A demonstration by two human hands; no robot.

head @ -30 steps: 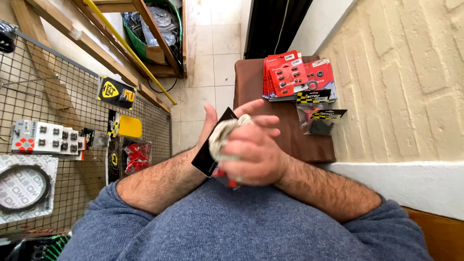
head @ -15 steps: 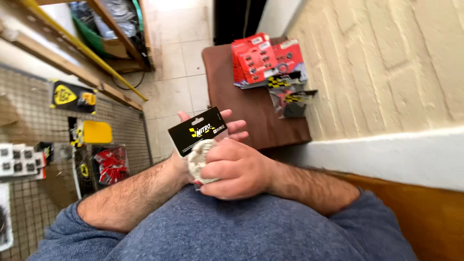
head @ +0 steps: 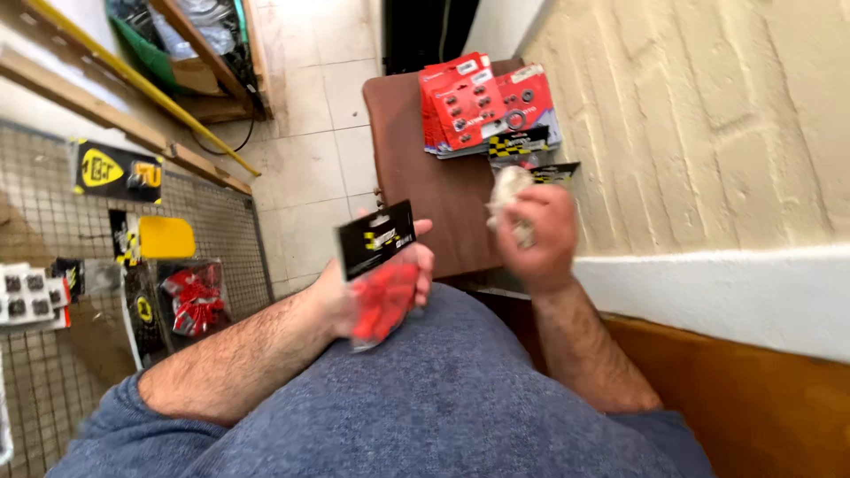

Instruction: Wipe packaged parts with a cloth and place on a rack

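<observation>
Left hand: the left hand (head: 376, 274) was closed around a packet (head: 379, 270), fingers wrapped over its front, held up in front of the chest.
Packet: a clear bag of red parts under a black card header with yellow marks; it sat tilted, header uppermost, just left of the table's near edge.
Right hand: the right hand (head: 538, 235) was curled shut on a whitish rag (head: 508, 190), which stuck out above the knuckles; the hand was over the table's near right corner, close to the wall.
Hands apart: the two hands did not touch; a strip of table showed between them.
Table: a small dark brown table (head: 425, 177) stood against the wall.
Stock on table: a stack of red cards (head: 474, 102) with small round parts lay at the far end, with black and yellow packets (head: 522, 142) just beside it, nearer the right hand.
Wall: a cream plastered wall (head: 708, 124) ran along the right.
Wire rack: a wire grid (head: 53, 204) on the left carried hung goods, among them a yellow and black card (head: 115, 170) and a bag of red parts (head: 197, 299).
Clothing: a blue-grey sweater (head: 425, 407) filled the lower view, sleeves pushed up.
</observation>
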